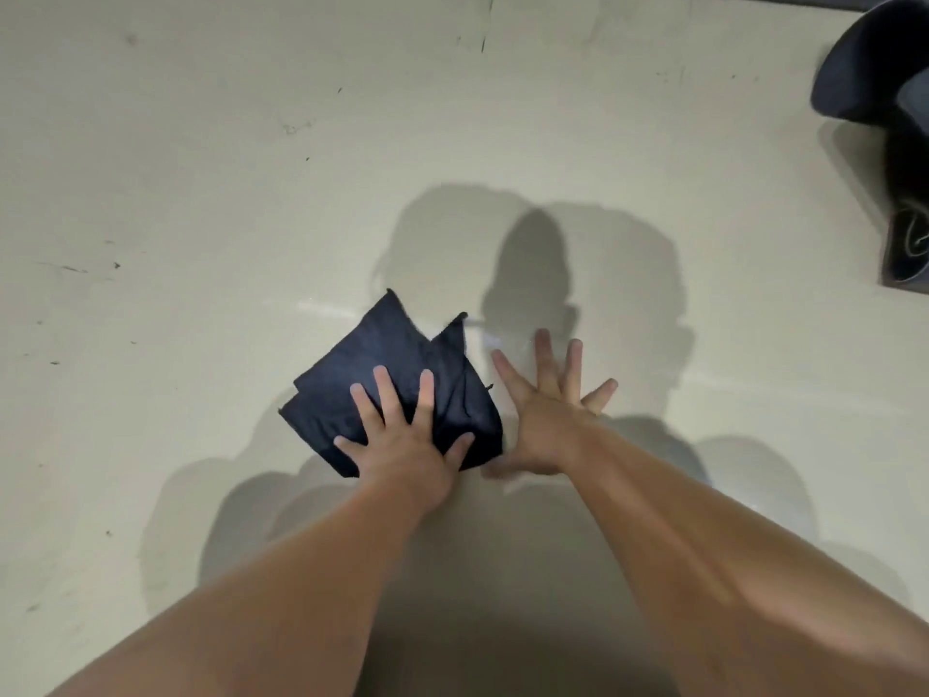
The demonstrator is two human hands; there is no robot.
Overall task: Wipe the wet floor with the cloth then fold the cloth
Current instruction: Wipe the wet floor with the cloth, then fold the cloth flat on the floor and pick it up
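On the floor (201, 193), near the centre of the view, lies one dark navy cloth (402, 364), folded into overlapping layers with two pointed corners directed away from the person. Two bare hands are in view, one per forearm. The left hand (402, 445) rests flat on the near edge of the cloth, fingers spread, palm down, pressing rather than gripping. The right hand (543, 410) lies flat just beside the cloth on its right side, fingers splayed wide, holding nothing; whether its thumb touches the fabric cannot be determined. Both forearms extend from the lower edge of the frame. The floor is a single smooth, pale cream surface, marked with small dark specks and scuffs, mostly toward the left and the top. A faint glossy streak shows on the floor beyond the right hand's fingertips, consistent with moisture. Several overlapping shadows of the person fall across the floor around and beyond the hands. One dark object (890, 93), rounded, sits at the upper right edge, partly cut off by the frame; its identity cannot be determined. A dark strip runs along the top right edge.
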